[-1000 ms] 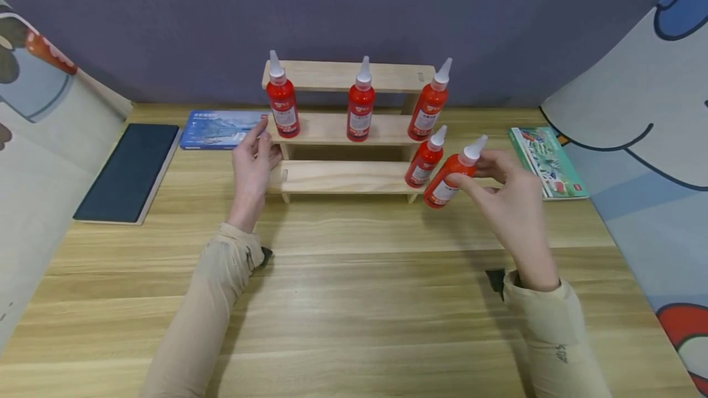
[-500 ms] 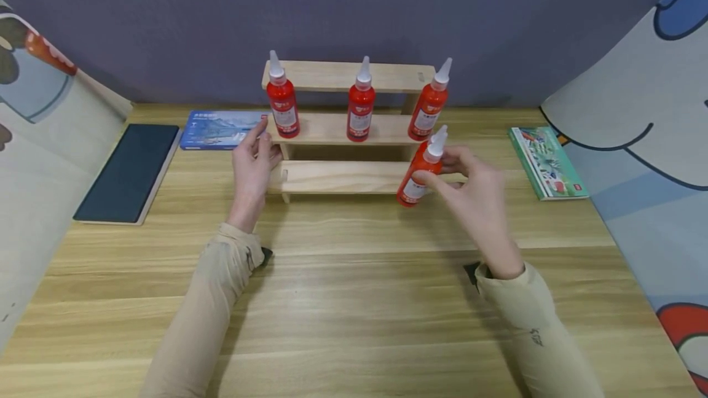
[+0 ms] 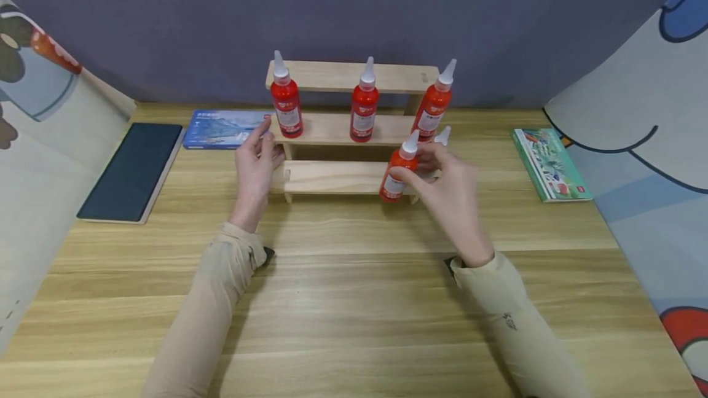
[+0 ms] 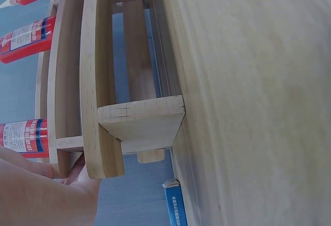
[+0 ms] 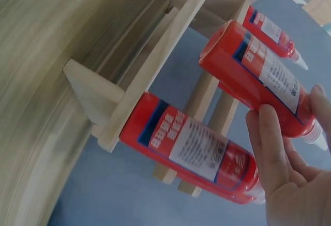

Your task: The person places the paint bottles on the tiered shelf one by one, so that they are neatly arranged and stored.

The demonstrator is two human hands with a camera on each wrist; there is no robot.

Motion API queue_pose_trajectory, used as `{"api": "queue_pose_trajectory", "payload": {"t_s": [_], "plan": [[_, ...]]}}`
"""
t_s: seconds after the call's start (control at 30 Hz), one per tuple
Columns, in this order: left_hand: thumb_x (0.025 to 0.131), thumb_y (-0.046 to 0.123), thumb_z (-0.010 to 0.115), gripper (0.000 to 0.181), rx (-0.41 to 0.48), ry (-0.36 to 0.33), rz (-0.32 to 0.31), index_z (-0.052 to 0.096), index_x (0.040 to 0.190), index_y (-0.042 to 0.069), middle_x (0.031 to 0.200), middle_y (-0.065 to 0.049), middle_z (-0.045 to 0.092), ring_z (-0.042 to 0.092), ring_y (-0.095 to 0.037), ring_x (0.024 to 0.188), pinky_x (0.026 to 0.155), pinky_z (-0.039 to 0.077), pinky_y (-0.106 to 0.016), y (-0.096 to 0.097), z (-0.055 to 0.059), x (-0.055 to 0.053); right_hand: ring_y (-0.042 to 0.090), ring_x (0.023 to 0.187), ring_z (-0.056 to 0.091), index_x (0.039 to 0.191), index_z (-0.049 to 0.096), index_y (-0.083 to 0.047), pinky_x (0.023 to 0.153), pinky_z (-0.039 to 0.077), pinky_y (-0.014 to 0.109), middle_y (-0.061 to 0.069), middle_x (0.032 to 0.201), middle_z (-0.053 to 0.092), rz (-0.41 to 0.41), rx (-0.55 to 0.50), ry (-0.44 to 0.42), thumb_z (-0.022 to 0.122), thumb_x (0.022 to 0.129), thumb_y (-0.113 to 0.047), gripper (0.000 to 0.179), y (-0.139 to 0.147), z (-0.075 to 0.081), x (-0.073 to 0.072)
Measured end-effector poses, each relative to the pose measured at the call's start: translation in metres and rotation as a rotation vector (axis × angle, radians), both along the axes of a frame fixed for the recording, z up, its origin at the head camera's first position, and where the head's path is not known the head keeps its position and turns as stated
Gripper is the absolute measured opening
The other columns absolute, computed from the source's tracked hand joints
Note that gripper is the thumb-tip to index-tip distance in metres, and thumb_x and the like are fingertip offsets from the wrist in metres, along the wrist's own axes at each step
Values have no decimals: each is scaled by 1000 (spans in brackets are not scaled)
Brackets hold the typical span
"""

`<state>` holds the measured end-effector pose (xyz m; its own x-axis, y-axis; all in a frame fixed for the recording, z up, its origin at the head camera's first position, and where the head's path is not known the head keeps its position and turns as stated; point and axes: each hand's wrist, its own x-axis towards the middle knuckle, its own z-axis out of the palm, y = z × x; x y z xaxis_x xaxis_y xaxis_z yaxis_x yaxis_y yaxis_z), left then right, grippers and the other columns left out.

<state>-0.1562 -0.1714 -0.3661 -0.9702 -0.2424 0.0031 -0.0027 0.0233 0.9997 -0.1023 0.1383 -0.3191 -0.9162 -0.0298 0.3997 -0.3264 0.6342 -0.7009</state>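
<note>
My right hand (image 3: pixel 450 195) pinches a red squeeze bottle (image 3: pixel 397 175) with a white pointed cap, between thumb and fingers. That bottle is tilted in front of the lower step of a three-step wooden rack (image 3: pixel 332 177); in the right wrist view its base is apart from the board. Another red bottle (image 5: pixel 194 148) stands at the right end of this step, mostly hidden in the head view. On the middle step stand a left bottle (image 3: pixel 286 109), a centre bottle (image 3: pixel 364 112) and a right bottle (image 3: pixel 434 109). My left hand (image 3: pixel 255 164) grips the rack's left end.
A blue flat box (image 3: pixel 221 129) lies behind my left hand, with a dark notebook (image 3: pixel 129 171) farther left. At the right lies a green book (image 3: pixel 553 164). A dark partition (image 3: pixel 354 11) rises behind the rack's top step (image 3: pixel 315 75).
My right hand has carried its bottle leftward, past the bottle at the lower step's right end, to the front of that step. My left hand stays at the rack; the head view shifted slightly.
</note>
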Motion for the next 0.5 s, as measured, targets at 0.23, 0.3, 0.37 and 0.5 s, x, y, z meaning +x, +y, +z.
{"api": "queue_pose_trajectory", "payload": {"t_s": [0.23, 0.3, 0.37, 0.5], "plan": [[118, 20, 43, 48, -6, 8, -16, 43, 164, 9, 155, -25, 53, 60, -36, 135, 110, 55, -38, -1, -1, 1, 33, 88, 73, 116, 74, 4, 71, 59, 33, 17, 99, 77, 17, -16, 19, 97, 82, -18, 46, -14, -5, -8], [118, 20, 43, 48, -1, 10, -16, 43, 164, 9, 154, -25, 54, 61, -37, 135, 110, 55, -39, 0, 0, 0, 32, 88, 74, 115, 74, 4, 69, 54, 25, 17, 100, 78, 23, -19, 30, 98, 81, -18, 47, -17, -6, -10], [117, 19, 44, 48, 2, 13, -13, 44, 164, 8, 154, -26, 54, 61, -37, 134, 110, 56, -39, 0, 0, 0, 31, 89, 74, 116, 74, 3, 68, 51, 19, 16, 101, 78, 31, -23, 32, 98, 81, -18, 47, -20, -7, -11], [117, 18, 44, 47, 2, 15, -4, 44, 163, 7, 154, -26, 54, 62, -38, 133, 109, 56, -38, -1, -1, -1, 27, 92, 75, 118, 74, 3, 71, 62, 21, 14, 104, 78, 67, -42, 30, 96, 83, -18, 46, -26, -9, -15]]}}
